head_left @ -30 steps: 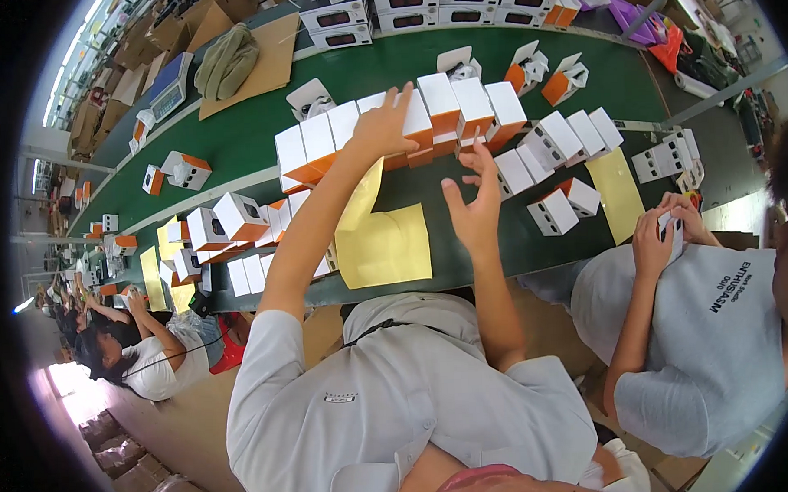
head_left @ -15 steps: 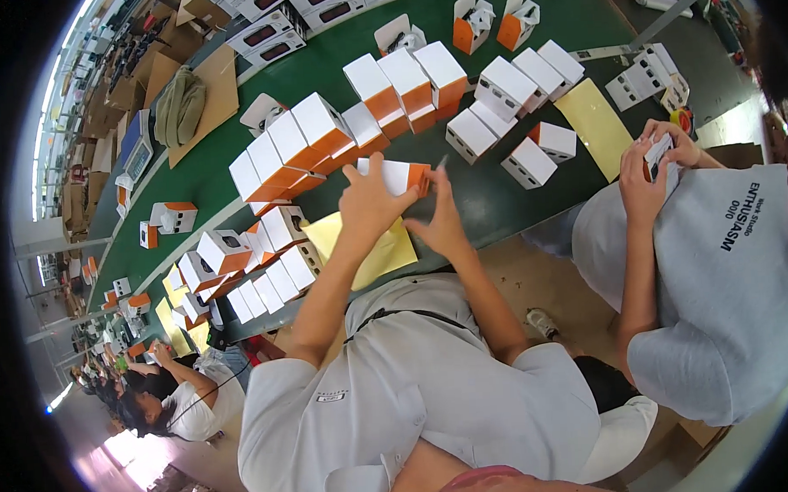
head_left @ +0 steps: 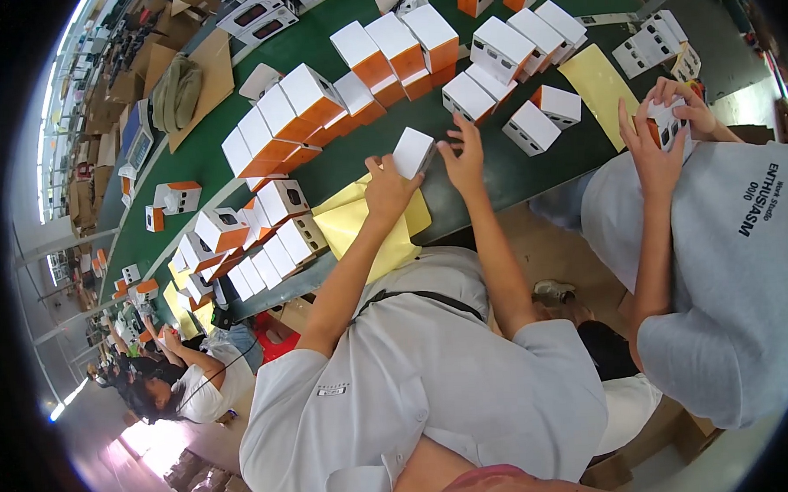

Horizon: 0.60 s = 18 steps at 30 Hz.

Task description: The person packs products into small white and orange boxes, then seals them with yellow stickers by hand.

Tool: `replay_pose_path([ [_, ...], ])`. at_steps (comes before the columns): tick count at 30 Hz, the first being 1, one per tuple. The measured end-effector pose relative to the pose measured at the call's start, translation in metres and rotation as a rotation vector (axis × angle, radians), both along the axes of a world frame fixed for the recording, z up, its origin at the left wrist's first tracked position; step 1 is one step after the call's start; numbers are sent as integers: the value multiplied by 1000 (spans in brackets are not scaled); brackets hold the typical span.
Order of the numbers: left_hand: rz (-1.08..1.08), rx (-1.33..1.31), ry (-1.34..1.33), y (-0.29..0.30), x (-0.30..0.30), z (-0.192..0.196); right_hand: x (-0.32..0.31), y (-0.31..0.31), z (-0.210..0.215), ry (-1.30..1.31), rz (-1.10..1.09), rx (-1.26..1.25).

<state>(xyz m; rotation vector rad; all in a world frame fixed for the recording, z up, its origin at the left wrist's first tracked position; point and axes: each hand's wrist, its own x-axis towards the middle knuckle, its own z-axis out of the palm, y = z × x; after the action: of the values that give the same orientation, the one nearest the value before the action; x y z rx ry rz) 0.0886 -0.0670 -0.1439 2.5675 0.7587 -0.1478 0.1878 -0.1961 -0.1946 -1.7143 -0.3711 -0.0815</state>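
A small white carton point(head_left: 414, 152) sits over the green table in front of me, its white face upward. My left hand point(head_left: 390, 187) grips its near left side between thumb and fingers. Just right of the carton is my right hand point(head_left: 464, 157), its fingers spread and nothing in it; the thumb comes close to the carton's edge, and I cannot tell whether they touch. Beneath my left forearm lie yellow sheets point(head_left: 368, 238), partly creased. Beyond my hands stands a stacked row of white-and-orange cartons point(head_left: 311, 97).
More cartons stand at the left point(head_left: 264, 242) and right point(head_left: 529, 128). A yellow sheet point(head_left: 597, 91) lies to the right, beside a co-worker's hands point(head_left: 659, 141) holding a carton. A flat cardboard piece point(head_left: 206, 96) bears a folded cloth. Another person point(head_left: 199, 383) sits far left.
The carton has been turned, so its orange side no longer faces right. My right hand has moved right and up, with fingers spread. The whole view has shifted slightly.
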Motion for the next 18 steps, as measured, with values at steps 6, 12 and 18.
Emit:
replay_pose_path([
  [6,51,60,-347,-20,-6,-22,-35,-9,13,856,-42,545],
  [12,78,-32,-286,-20,2,-33,-38,3,18,1004,42,464],
  [18,-32,-36,-302,-16,-1,-23,-32,1,20,1050,-40,516],
])
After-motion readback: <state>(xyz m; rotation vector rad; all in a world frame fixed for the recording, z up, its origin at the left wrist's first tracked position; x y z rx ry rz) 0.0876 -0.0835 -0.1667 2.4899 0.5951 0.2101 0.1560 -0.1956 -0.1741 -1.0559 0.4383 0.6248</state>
